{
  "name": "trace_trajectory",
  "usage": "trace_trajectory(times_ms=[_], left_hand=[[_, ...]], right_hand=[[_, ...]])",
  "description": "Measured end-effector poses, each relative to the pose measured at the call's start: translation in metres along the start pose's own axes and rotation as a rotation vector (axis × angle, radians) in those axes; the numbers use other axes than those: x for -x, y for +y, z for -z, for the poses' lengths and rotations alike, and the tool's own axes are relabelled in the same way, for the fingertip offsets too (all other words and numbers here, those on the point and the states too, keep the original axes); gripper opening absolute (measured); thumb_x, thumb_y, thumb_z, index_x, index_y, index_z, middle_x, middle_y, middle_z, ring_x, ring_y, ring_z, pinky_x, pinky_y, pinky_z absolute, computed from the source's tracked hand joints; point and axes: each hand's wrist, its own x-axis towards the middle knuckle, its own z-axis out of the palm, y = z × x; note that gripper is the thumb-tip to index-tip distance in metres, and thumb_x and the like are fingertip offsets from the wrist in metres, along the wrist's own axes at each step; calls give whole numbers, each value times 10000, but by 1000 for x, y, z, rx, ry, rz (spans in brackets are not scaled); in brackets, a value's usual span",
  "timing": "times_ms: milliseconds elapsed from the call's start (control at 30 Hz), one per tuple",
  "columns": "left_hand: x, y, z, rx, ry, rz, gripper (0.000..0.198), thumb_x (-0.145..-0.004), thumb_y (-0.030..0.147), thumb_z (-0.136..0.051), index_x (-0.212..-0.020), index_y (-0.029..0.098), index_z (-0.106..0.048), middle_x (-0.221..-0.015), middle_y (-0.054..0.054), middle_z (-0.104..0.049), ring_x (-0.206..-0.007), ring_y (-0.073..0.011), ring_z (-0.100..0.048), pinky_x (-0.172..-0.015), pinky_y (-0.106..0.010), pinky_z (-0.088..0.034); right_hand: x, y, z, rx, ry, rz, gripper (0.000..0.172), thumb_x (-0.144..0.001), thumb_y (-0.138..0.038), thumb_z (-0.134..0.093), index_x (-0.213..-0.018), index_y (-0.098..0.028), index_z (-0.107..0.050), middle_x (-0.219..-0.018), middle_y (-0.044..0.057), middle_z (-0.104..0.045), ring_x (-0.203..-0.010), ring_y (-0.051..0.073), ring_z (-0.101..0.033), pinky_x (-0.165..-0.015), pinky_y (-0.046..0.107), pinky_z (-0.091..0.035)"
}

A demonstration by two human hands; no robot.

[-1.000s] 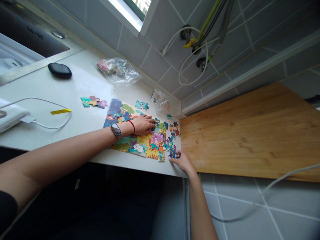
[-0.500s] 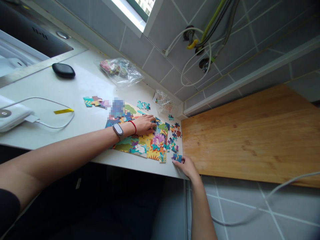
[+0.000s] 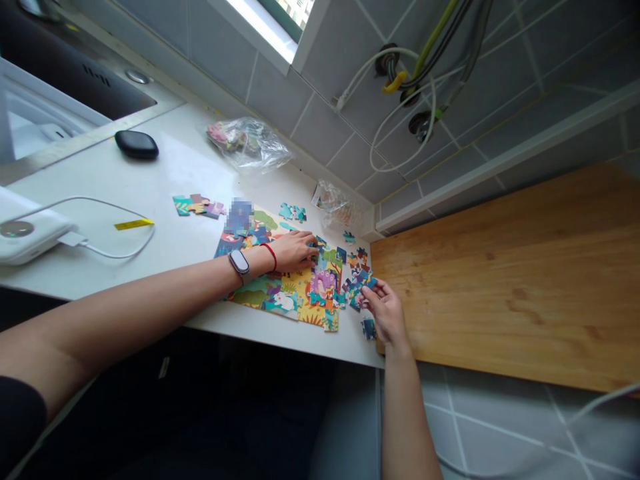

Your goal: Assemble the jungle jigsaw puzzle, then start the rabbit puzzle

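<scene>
One part-built jigsaw puzzle (image 3: 306,287) on the white counter (image 3: 185,250). Left hand (image 3: 296,252) lies on it, fingers loosely bent, can't tell if they're gripping anything. Right hand (image 3: 387,310)'s pinching one piece (image 3: 369,281) just right of it. Two plastic bags (image 3: 255,145) behind it, one wooden board (image 3: 500,287) further right.

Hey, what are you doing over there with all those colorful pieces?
A person is working with a colorful, flat, cardboard-looking jigsaw puzzle on a smooth white counter. Their left hand rests on the puzzle. Their right hand holds up a small, flat, mostly blue puzzle piece above loose multicolored jigsaw pieces beside the puzzle. Another small dark-blue puzzle piece lies near the counter's front edge, apart from the joined part.
</scene>
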Motion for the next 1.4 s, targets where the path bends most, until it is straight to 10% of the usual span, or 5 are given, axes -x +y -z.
trace_trajectory(times_ms=[100, 300, 533, 800, 1400], left_hand=[[-1, 1, 1, -10, -6, 8, 304, -1020, 404, -601, -1179, 205, -767, -1249, -145, -674, -1169, -286, -613, -1029, -413, -475], [-3, 4, 5, -35, -42, 35, 312, -1027, 413, -609, -1208, 204, -753, -1300, -144, -665, -1191, -299, -625, -1037, -430, -493], [-3, 4, 6, -36, -19, 51, 281, -1039, 363, -592, -1187, 185, -751, -1277, -144, -671, -1173, -287, -638, -1043, -428, -507], [-2, 3, 4, 9, -16, 91, 309, -1064, 397, -561, -1214, 190, -733, -1303, -144, -641, -1168, -286, -639, -1034, -450, -533], [-1, 0, 1, -32, -23, 74, 299, -1061, 383, -569, -1276, 237, -717, -1424, -131, -605, -1350, -311, -566, -1150, -544, -507]], right_hand=[[-21, 2, -26, -72, -27, 43, 743, -684, -465, -894, -1353, -246, -654, -770, -46, -678, -650, 167, -686, -575, 275, -565], [-71, 13, -66, 15, -5, 210, 416, -732, -507, -818, -972, -169, -781, -903, 75, -788, -792, 218, -729, -725, 358, -617], [-109, 14, -94, 187, 70, 400, 410, -873, -514, -658, -1024, -165, -814, -1079, 124, -822, -1025, 282, -756, -944, 422, -584], [-117, 32, -91, 36, 151, 459, 348, -883, -481, -710, -1088, -200, -695, -923, 58, -766, -837, 211, -718, -764, 324, -570], [-121, 36, -96, 363, 135, 559, 108, -904, -304, -695, -858, -241, -769, -897, 68, -780, -945, 274, -672, -902, 402, -527]])
